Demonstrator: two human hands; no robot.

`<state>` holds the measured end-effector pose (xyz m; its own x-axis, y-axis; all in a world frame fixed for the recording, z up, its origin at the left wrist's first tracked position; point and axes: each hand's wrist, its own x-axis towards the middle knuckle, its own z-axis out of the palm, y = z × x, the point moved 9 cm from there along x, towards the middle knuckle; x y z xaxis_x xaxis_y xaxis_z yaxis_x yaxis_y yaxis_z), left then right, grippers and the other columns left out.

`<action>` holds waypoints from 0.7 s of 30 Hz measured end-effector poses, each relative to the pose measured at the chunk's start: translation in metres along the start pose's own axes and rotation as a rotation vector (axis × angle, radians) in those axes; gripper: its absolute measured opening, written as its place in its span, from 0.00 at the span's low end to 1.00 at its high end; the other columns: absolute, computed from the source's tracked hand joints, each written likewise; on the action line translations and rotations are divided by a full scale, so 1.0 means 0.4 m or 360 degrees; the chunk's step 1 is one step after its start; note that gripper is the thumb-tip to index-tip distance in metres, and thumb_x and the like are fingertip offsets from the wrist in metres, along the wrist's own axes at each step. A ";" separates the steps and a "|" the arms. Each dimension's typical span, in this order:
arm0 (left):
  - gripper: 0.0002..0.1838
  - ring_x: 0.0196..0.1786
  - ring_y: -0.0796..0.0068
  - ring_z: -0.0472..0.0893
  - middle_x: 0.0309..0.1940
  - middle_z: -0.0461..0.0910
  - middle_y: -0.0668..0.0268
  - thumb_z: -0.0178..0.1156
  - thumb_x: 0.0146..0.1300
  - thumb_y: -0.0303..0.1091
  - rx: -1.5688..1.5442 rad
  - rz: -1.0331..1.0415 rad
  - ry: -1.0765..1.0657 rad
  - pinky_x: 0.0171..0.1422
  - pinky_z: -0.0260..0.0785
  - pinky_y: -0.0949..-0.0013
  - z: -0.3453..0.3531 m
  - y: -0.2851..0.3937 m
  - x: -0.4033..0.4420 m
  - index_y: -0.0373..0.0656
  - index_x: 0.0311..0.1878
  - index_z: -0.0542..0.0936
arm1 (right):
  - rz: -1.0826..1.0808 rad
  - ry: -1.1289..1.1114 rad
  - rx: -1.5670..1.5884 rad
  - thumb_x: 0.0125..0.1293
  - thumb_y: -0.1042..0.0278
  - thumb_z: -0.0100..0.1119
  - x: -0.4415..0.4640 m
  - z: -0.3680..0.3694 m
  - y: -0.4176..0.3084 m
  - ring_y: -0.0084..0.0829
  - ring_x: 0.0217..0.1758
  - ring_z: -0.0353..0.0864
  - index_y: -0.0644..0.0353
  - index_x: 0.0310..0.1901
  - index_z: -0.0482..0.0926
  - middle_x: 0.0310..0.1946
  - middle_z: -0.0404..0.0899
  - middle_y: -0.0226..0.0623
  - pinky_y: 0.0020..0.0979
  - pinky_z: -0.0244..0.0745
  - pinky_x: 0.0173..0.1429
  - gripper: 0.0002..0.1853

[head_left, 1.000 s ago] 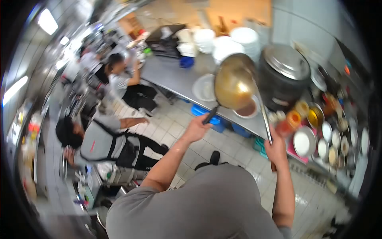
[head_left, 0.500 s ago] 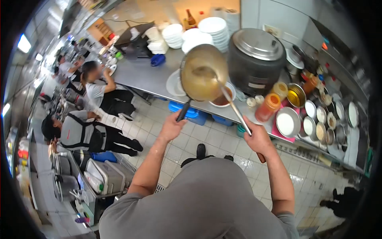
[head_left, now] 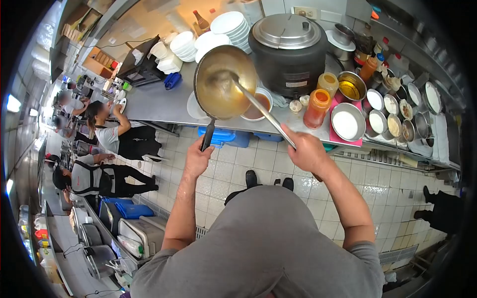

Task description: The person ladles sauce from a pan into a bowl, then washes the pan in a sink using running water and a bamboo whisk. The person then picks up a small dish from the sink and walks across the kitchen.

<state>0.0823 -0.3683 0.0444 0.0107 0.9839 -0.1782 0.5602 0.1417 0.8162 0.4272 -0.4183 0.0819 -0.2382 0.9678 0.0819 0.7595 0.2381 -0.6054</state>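
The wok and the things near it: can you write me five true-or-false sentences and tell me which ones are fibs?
1. The left hand grips the wok by its black handle. True.
2. The right hand holds a whisk. False: it holds a long metal utensil, apparently a ladle.
3. The black soup kettle has no lid. False: a metal lid covers it.
4. Stacked white dishes stand on the metal counter. True.
5. The orange-red sauce container lies on its side. False: it stands upright.
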 end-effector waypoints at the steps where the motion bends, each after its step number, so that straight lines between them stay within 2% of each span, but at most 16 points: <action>1: 0.23 0.26 0.85 0.67 0.24 0.70 0.77 0.63 0.66 0.24 0.0000 0.0001 -0.0002 0.30 0.63 0.75 -0.002 -0.002 0.001 0.41 0.65 0.79 | 0.0013 -0.0130 -0.0109 0.59 0.73 0.58 -0.023 0.021 0.010 0.51 0.42 0.85 0.53 0.73 0.69 0.38 0.85 0.47 0.50 0.80 0.48 0.36; 5: 0.23 0.26 0.86 0.67 0.25 0.69 0.78 0.63 0.66 0.25 -0.0046 0.0004 0.0040 0.29 0.62 0.75 -0.015 -0.014 -0.001 0.41 0.65 0.78 | 0.0046 -0.0209 -0.0194 0.58 0.73 0.58 -0.092 0.031 0.060 0.50 0.40 0.85 0.55 0.71 0.70 0.37 0.85 0.46 0.49 0.80 0.46 0.35; 9: 0.24 0.25 0.86 0.67 0.25 0.69 0.78 0.63 0.67 0.25 -0.0078 -0.0066 0.0000 0.30 0.63 0.76 -0.006 -0.005 -0.008 0.42 0.66 0.78 | 0.0078 0.0043 -0.0175 0.58 0.73 0.58 -0.069 -0.024 0.036 0.48 0.39 0.86 0.59 0.70 0.70 0.36 0.84 0.47 0.48 0.81 0.45 0.34; 11: 0.24 0.26 0.86 0.67 0.26 0.69 0.77 0.63 0.67 0.25 -0.0062 -0.0076 -0.0023 0.30 0.63 0.76 -0.001 0.019 -0.012 0.42 0.66 0.78 | -0.0039 0.0112 -0.0230 0.59 0.75 0.58 -0.049 -0.074 -0.020 0.49 0.37 0.85 0.59 0.72 0.68 0.35 0.83 0.45 0.48 0.80 0.44 0.35; 12: 0.24 0.26 0.86 0.68 0.26 0.70 0.77 0.63 0.67 0.25 -0.0055 -0.0089 -0.0034 0.31 0.64 0.76 0.016 0.016 -0.020 0.42 0.67 0.78 | -0.0069 0.0151 -0.0149 0.60 0.78 0.56 -0.057 -0.079 -0.029 0.50 0.38 0.85 0.57 0.73 0.66 0.39 0.82 0.47 0.48 0.80 0.44 0.36; 16: 0.24 0.27 0.86 0.69 0.27 0.71 0.76 0.63 0.67 0.25 0.0114 0.0075 -0.0001 0.31 0.65 0.75 0.005 0.010 -0.001 0.41 0.67 0.78 | -0.0087 0.0150 -0.0019 0.58 0.79 0.58 -0.056 0.001 -0.013 0.49 0.40 0.83 0.53 0.75 0.65 0.38 0.80 0.46 0.47 0.79 0.45 0.40; 18: 0.24 0.27 0.85 0.69 0.27 0.72 0.75 0.63 0.67 0.25 0.0140 0.0219 0.0059 0.31 0.65 0.75 -0.012 0.004 0.011 0.41 0.67 0.78 | -0.0071 0.0006 0.0019 0.57 0.81 0.56 -0.085 0.059 0.018 0.50 0.41 0.82 0.48 0.77 0.63 0.39 0.78 0.47 0.48 0.78 0.45 0.42; 19: 0.24 0.27 0.85 0.69 0.27 0.72 0.75 0.63 0.67 0.25 0.0138 0.0224 0.0074 0.31 0.65 0.75 0.000 0.007 -0.011 0.41 0.67 0.78 | -0.0086 0.0010 0.0015 0.57 0.81 0.56 -0.114 0.077 0.055 0.50 0.41 0.82 0.48 0.77 0.63 0.39 0.78 0.47 0.48 0.78 0.45 0.42; 21: 0.25 0.27 0.86 0.69 0.27 0.71 0.76 0.63 0.66 0.25 0.0018 0.0001 0.0019 0.31 0.65 0.75 -0.005 0.003 -0.014 0.41 0.67 0.77 | 0.0006 0.0007 -0.0059 0.57 0.82 0.55 -0.121 0.075 0.094 0.51 0.40 0.82 0.45 0.77 0.62 0.39 0.77 0.46 0.48 0.78 0.46 0.44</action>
<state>0.0814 -0.3736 0.0476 0.0010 0.9853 -0.1709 0.5694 0.1399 0.8101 0.4490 -0.4587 0.0316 -0.2322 0.9691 0.0832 0.7822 0.2369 -0.5762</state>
